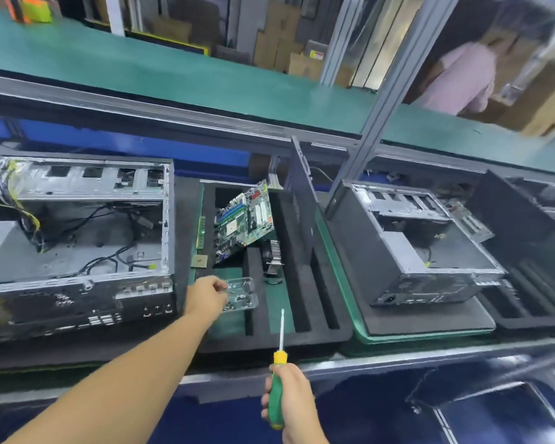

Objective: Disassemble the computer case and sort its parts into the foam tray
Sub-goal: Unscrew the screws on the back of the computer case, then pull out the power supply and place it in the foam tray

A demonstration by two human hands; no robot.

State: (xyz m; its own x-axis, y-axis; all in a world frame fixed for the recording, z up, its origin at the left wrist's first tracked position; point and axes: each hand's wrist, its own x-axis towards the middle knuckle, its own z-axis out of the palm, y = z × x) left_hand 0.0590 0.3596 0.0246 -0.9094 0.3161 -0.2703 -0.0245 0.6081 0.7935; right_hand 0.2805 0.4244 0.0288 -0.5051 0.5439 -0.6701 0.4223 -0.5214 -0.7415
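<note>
The left hand (205,296) pinches the clear plastic box (242,294); set it level in the foam tray (327,328); the right hand (293,403) grips the screwdriver (279,358), best kept clear.

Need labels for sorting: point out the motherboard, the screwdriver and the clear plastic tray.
motherboard (244,219), head view, middle of the green board.
screwdriver (276,402), head view, green handle.
clear plastic tray (244,291), head view, its transparent middle.

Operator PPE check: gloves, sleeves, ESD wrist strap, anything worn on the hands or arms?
No gloves: left hand and right hand are bare. Left forearm is uncovered to the frame edge, no sleeve in view. No wrist strap, watch or ring shows. Little of the right wrist is in frame.
</note>
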